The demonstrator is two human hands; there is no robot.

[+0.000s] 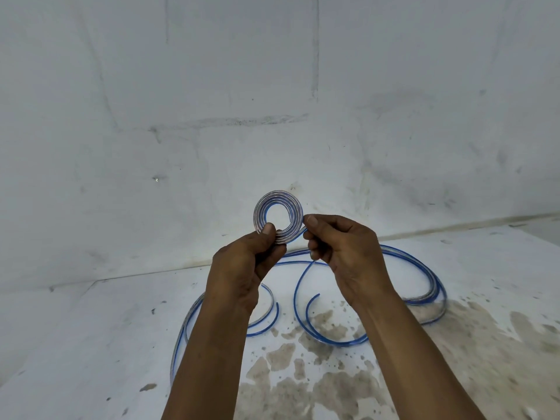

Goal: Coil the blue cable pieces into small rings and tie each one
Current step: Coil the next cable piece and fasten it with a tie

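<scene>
Head view: the left hand [242,259] pinches the coiled ring [278,221] at its 6 o'clock edge, held upright above the bench [91,344]. The right hand [336,247], at the ring's 3 o'clock, grips the free tail [298,286], which hangs toward 6 o'clock among loose blue cable [424,277].

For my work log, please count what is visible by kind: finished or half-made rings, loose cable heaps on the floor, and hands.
Cable ring, held up: 1
Loose blue cable heap on the floor: 1
Hands: 2, left hand and right hand
Total: 4
</scene>
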